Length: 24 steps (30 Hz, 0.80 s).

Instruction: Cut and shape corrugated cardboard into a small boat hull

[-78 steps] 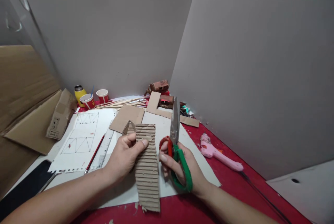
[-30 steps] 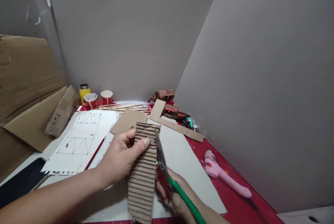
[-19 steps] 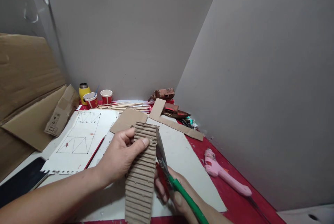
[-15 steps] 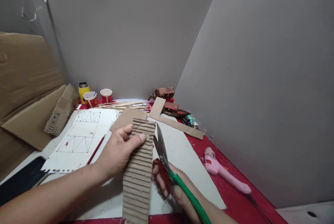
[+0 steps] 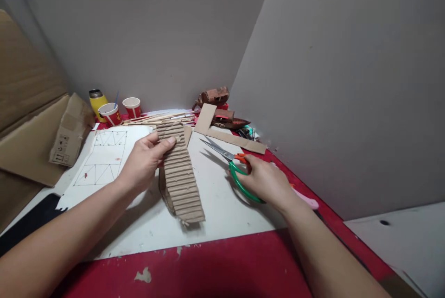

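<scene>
My left hand (image 5: 144, 156) pinches the upper part of a strip of corrugated cardboard (image 5: 182, 180), thumb on its ridged face. The strip slants down toward me, and a second brown piece shows partly behind its left edge. To the right, my right hand (image 5: 262, 175) grips scissors (image 5: 227, 155) with one green and one orange-red handle. Their blades are slightly parted, point left and sit apart from the cardboard, low over the white sheet (image 5: 219, 196).
Behind lie an L-shaped cardboard piece (image 5: 236, 140), thin wooden sticks (image 5: 163, 117), paper cups (image 5: 132, 107), a yellow bottle (image 5: 98, 103) and brown model boats (image 5: 227, 119). A truss drawing (image 5: 104, 159) and cardboard box (image 5: 28, 145) are left. A pink glue gun (image 5: 308, 199) is partly hidden right.
The scissors have moved away from the cardboard's edge to the right, and their blades now point left. The cardboard strip has tilted, its lower end swinging right. The view has shifted too.
</scene>
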Motion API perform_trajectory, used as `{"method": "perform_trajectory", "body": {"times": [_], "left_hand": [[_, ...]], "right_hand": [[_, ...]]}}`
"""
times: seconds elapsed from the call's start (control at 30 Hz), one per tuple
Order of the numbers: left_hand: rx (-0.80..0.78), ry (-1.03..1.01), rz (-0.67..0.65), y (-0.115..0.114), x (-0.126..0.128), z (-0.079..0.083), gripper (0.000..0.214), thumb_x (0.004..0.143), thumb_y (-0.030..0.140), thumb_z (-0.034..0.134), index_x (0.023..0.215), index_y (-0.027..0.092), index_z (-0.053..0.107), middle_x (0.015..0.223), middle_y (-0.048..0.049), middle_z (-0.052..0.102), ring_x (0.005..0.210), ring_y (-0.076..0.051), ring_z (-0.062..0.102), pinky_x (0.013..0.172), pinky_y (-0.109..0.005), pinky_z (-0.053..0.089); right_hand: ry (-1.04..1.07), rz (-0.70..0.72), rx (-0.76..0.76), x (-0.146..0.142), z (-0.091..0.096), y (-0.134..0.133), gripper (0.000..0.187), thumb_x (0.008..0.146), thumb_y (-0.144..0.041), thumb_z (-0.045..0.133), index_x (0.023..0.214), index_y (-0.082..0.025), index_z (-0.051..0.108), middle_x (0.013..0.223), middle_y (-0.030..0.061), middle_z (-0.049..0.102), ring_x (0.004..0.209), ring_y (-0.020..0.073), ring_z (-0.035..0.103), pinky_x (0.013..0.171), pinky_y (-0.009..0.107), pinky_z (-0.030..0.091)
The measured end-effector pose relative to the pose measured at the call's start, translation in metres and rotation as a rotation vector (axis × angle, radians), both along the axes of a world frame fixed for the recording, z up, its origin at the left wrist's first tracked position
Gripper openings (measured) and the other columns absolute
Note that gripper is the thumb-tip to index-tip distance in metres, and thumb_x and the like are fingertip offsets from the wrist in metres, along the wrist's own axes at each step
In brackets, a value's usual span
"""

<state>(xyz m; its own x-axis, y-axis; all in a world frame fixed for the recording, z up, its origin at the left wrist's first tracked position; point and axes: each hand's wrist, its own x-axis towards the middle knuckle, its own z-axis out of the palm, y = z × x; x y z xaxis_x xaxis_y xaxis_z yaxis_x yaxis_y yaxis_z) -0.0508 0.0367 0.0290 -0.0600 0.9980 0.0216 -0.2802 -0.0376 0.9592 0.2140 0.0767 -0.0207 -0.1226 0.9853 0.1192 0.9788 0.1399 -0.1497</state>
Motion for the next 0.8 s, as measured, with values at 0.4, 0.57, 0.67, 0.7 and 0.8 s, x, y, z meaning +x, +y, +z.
{"method": "perform_trajectory", "body": {"times": [0.4, 0.57, 0.67, 0.7, 0.8], "left_hand": [[-0.218, 0.332, 0.023, 0.031, -0.038, -0.016, 0.03, 0.055, 0.029, 0.082, 0.071, 0.015, 0.061, 0.062, 0.0016, 0.064, 0.051, -0.011, 0.056, 0.048, -0.022, 0.037], [-0.233, 0.357, 0.059, 0.033, -0.031, -0.029, 0.031, 0.053, 0.028, 0.082, 0.069, 0.016, 0.058, 0.057, 0.0018, 0.063, 0.048, -0.012, 0.056, 0.047, -0.023, 0.039], [-0.23, 0.361, 0.086, 0.036, -0.032, -0.035, 0.033, 0.053, 0.03, 0.082, 0.069, 0.017, 0.056, 0.058, 0.0023, 0.063, 0.05, -0.013, 0.057, 0.051, -0.025, 0.044], [-0.227, 0.36, 0.09, 0.037, -0.032, -0.037, 0.034, 0.053, 0.031, 0.082, 0.069, 0.017, 0.055, 0.06, 0.0021, 0.063, 0.052, -0.013, 0.058, 0.052, -0.025, 0.045], [-0.22, 0.357, 0.09, 0.039, -0.032, -0.042, 0.038, 0.053, 0.033, 0.084, 0.071, 0.017, 0.054, 0.062, 0.0011, 0.065, 0.055, -0.014, 0.06, 0.055, -0.027, 0.047]], "right_hand": [[-0.087, 0.15, -0.111, 0.007, -0.005, 0.002, 0.036, 0.085, -0.043, 0.053, 0.104, -0.015, 0.065, 0.105, 0.0144, 0.069, 0.096, 0.0336, 0.065, 0.075, 0.042, 0.044], [-0.04, 0.16, -0.017, 0.007, -0.005, 0.0, 0.04, 0.088, -0.05, 0.052, 0.109, -0.017, 0.063, 0.107, 0.014, 0.069, 0.099, 0.0332, 0.063, 0.072, 0.039, 0.043], [0.028, 0.14, 0.021, 0.003, -0.004, -0.002, 0.039, 0.091, -0.048, 0.049, 0.108, -0.017, 0.064, 0.103, 0.013, 0.07, 0.096, 0.0314, 0.064, 0.069, 0.036, 0.044], [0.066, 0.137, 0.03, 0.0, -0.004, -0.003, 0.038, 0.091, -0.047, 0.05, 0.108, -0.016, 0.064, 0.103, 0.0126, 0.07, 0.095, 0.0306, 0.065, 0.069, 0.036, 0.044], [0.197, 0.209, 0.034, -0.007, -0.008, -0.006, 0.033, 0.09, -0.041, 0.054, 0.11, -0.016, 0.065, 0.104, 0.0113, 0.07, 0.093, 0.027, 0.066, 0.072, 0.034, 0.047]]}}
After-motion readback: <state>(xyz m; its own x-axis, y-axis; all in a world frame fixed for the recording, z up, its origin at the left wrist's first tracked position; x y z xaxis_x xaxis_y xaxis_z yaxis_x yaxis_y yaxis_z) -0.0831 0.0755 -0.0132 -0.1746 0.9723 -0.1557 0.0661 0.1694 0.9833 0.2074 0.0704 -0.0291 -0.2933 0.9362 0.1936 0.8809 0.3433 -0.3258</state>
